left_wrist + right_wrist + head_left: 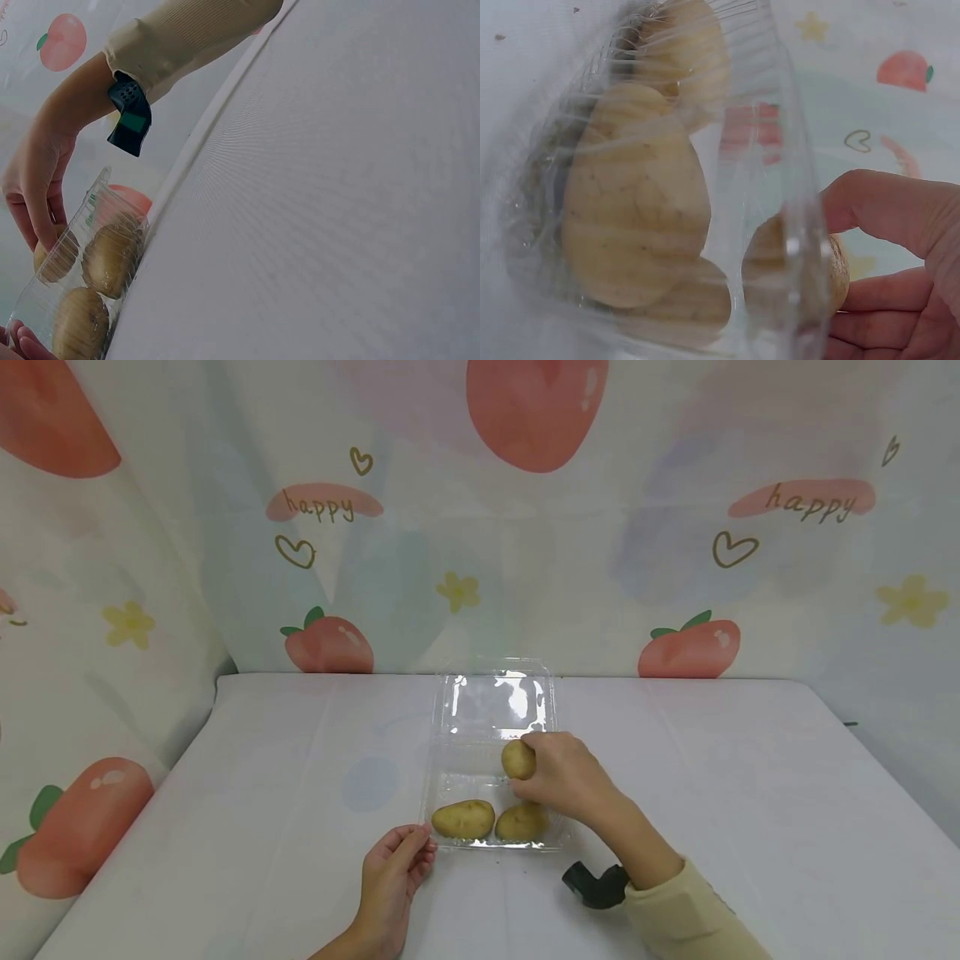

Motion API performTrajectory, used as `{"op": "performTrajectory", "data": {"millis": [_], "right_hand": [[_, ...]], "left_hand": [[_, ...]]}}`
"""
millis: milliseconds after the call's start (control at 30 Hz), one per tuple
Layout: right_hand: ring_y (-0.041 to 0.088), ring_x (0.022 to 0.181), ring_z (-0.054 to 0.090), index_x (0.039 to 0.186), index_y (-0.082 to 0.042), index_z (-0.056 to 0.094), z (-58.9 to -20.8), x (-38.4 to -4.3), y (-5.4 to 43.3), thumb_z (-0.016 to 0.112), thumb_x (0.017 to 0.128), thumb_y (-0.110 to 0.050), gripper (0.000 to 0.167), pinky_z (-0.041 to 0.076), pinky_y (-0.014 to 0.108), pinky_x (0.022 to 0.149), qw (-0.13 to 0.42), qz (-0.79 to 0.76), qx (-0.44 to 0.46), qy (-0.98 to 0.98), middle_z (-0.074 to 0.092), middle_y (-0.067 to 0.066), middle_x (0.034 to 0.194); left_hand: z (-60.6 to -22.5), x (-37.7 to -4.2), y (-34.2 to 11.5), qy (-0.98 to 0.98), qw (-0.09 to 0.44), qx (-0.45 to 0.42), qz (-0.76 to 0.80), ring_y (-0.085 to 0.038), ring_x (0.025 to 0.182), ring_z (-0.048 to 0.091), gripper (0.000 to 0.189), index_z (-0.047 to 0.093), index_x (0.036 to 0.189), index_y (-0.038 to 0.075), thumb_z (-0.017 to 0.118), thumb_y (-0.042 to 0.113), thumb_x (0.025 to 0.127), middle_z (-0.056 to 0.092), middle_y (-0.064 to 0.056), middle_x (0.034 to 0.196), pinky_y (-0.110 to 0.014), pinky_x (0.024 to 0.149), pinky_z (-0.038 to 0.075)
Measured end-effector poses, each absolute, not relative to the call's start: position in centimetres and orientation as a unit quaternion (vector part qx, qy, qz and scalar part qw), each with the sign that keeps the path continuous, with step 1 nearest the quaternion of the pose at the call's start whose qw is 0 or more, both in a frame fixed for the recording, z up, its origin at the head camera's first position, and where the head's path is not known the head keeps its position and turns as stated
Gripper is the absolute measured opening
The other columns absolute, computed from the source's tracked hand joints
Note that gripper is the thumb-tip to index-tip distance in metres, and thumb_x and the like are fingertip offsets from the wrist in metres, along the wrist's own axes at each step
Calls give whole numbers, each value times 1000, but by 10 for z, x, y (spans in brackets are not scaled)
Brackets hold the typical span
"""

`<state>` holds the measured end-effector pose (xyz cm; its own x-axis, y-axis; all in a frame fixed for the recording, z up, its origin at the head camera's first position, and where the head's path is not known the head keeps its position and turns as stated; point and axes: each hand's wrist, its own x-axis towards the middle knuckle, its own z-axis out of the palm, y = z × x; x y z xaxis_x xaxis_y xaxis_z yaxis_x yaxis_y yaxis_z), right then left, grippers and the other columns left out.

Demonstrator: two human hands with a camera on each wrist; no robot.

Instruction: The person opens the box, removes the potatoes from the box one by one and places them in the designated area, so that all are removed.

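Cream-sleeved, the right hand [562, 777] pinches a potato [517, 760] at its fingertips; apparently mid-transfer (in or out, I cannot tell), the next move wants clearance from the rim. Nearer the wearer than that hand, a long potato [463, 819] and a shorter potato [522, 822] lie in the clear container [472, 787], its near corner pinched by the left hand [396, 864].

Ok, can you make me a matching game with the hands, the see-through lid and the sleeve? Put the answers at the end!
Column one:
1. left hand
2. right hand
3. see-through lid
4. sleeve

Column two:
A. cream-coloured
B. holding a potato
C. at the near left corner of the clear box
D. open, at the box's far side

Right pairs: 1-C, 2-B, 3-D, 4-A
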<state>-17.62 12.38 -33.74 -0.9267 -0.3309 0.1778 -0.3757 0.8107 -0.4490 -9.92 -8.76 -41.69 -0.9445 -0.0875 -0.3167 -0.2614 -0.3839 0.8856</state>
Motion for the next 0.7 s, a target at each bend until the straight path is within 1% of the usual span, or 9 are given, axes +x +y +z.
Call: {"op": "performTrajectory", "data": {"millis": [167, 367, 467, 567, 700], "right_hand": [[13, 55, 42, 72, -8, 55, -337, -177, 128, 69, 64, -14, 18, 37, 27, 49, 63, 249, 200, -946, 46, -3, 61], [14, 54, 42, 70, -10, 53, -334, -176, 134, 66, 64, -14, 16, 36, 28, 49, 53, 264, 181, -946, 46, -2, 60], [14, 56, 43, 74, -9, 56, -333, -176, 140, 66, 64, -15, 15, 37, 28, 50, 57, 268, 173, -946, 47, -3, 61], [14, 58, 44, 79, -8, 59, -332, -176, 145, 68, 66, -16, 18, 38, 28, 52, 70, 265, 173, -946, 49, -4, 63], [14, 57, 43, 76, -8, 57, -332, -176, 149, 69, 65, -15, 17, 38, 28, 51, 82, 262, 176, -945, 47, -4, 62]], "left_hand": [[-416, -99, -88, 553, 54, -158, 816, -11, 73, 54, 14, 55, 95, 2, 58, 15, 90, 58, -3, 82, -20, 66, 47], [-416, -99, -88, 550, 56, -159, 818, -10, 73, 54, 14, 55, 95, 2, 57, 15, 90, 58, -3, 81, -20, 67, 47], [-416, -99, -88, 549, 56, -159, 819, -10, 73, 54, 15, 54, 96, 1, 57, 15, 90, 58, -3, 82, -20, 67, 47], [-417, -99, -88, 549, 56, -158, 819, -10, 73, 55, 16, 54, 97, 1, 57, 14, 90, 58, -3, 82, -20, 67, 48], [-417, -100, -88, 552, 56, -158, 817, -11, 73, 54, 16, 54, 97, 0, 58, 15, 90, 58, -4, 82, -20, 67, 48]]}}
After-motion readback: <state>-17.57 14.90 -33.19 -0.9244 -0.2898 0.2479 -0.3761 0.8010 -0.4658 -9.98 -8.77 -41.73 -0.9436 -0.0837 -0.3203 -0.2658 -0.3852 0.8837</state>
